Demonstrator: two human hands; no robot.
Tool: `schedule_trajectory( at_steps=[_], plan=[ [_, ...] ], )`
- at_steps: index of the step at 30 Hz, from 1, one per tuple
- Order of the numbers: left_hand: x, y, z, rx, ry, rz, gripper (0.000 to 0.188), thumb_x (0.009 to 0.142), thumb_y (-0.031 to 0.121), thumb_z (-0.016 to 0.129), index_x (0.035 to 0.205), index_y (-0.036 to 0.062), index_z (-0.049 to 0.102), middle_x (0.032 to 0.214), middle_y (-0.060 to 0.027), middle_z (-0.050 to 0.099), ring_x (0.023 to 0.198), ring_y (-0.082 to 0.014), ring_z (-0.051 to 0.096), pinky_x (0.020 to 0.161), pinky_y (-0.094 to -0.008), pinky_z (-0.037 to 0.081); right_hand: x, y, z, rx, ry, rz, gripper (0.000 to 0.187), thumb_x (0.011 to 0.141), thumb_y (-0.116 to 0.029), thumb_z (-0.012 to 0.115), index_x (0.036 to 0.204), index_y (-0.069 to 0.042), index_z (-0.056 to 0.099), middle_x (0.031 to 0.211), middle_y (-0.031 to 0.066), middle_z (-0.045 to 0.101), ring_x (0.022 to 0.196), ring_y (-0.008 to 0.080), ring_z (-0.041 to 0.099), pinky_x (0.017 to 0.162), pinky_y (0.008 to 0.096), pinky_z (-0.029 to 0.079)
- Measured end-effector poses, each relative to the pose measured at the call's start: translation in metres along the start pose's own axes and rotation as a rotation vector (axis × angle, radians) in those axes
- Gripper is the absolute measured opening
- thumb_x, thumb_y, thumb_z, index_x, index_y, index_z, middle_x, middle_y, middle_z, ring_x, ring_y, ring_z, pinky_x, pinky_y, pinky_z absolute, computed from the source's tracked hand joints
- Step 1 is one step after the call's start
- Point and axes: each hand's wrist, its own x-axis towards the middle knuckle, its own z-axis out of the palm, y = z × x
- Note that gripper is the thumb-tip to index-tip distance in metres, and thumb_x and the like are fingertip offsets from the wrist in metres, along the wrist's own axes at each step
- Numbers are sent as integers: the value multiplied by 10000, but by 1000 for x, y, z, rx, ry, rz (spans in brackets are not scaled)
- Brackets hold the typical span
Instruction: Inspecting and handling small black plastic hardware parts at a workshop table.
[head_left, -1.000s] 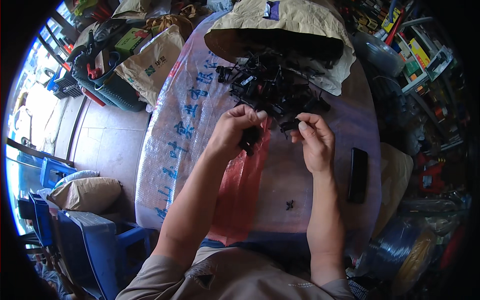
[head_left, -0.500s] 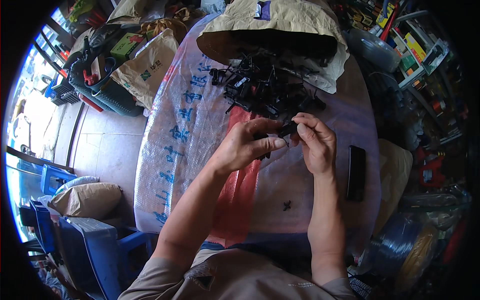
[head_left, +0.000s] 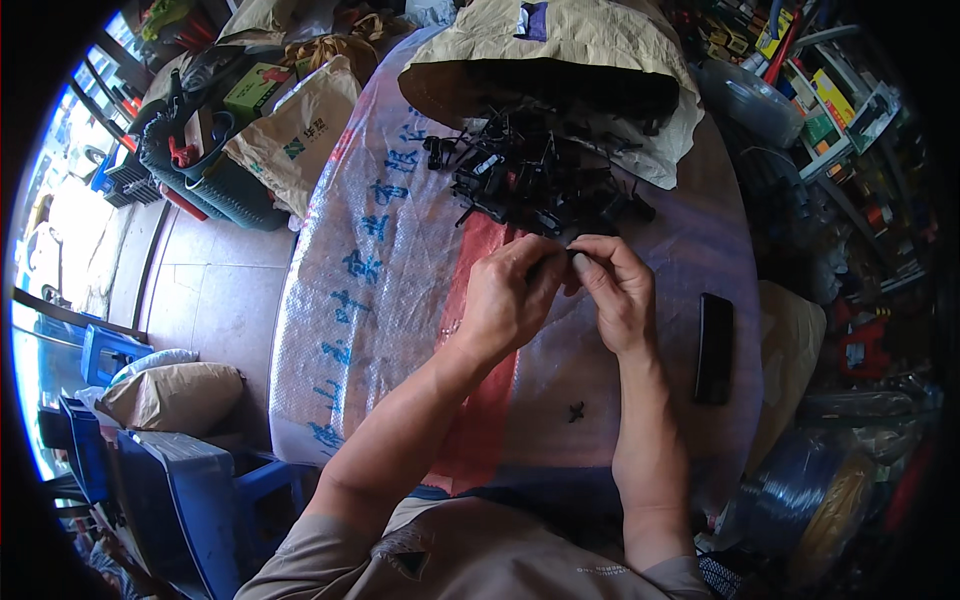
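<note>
My left hand and my right hand meet just in front of a heap of black plastic parts. Fingers and thumbs of both are closed in a pinch around a small black part. Most of that part is hidden behind the fingers, so its exact kind does not show. The heap spills from the mouth of a brown paper sack lying at the far side. A tiny dark piece lies by itself between my forearms, on the woven plastic sheet with a red stripe.
A black phone-like slab lies right of my right forearm. Left of the table stand a dark green basket, a paper bag and blue plastic stools. Crowded shelves and wrapped coils line the right side.
My left hand has turned and its fingers have curled in, covering more of the black part. My right hand has shifted slightly left, bringing the fingertips closer together.
</note>
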Motion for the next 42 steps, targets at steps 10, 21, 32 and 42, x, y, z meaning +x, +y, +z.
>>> schedule_trajectory(
  at_steps=[10, 21, 32, 42],
  plan=[
    [-4, 1, 3, 120, 4, 114, 52, 838, 40, 629, 863, -4, 614, 724, -133, 617, 645, -187, 631, 588, -295, 486, -2, 6, -2, 141, 7, -22, 125, 899, -33, 541, 1003, -6, 605, 816, 11, 593, 701, 75, 517, 627, 225, 432],
    [5, 0, -10, -529, -254, -595, 226, 922, 210, 610, 1027, 12, 635, 786, 15, 599, 674, -47, 521, 582, -213, 421, -3, -16, -26, -24, -125, 268, 141, 887, -122, 660, 969, -17, 612, 771, -14, 583, 642, 41, 492, 576, 178, 399],
    [-2, -12, -7, 31, -420, -50, 372, 854, 154, 610, 1167, -40, 564, 850, -161, 659, 760, -224, 668, 694, -326, 517, -4, -30, -32, -56, -259, 405, 128, 921, -110, 605, 944, 16, 613, 753, 43, 632, 626, 98, 613, 570, 218, 498],
    [9, -1, -22, -226, -363, -379, 285, 828, 168, 577, 1019, -40, 613, 799, -103, 659, 674, -164, 629, 600, -296, 489, 1, -13, -11, -64, -238, 270, 138, 931, -88, 576, 1029, 10, 587, 794, 42, 626, 635, 82, 581, 578, 217, 479]
  ],
)
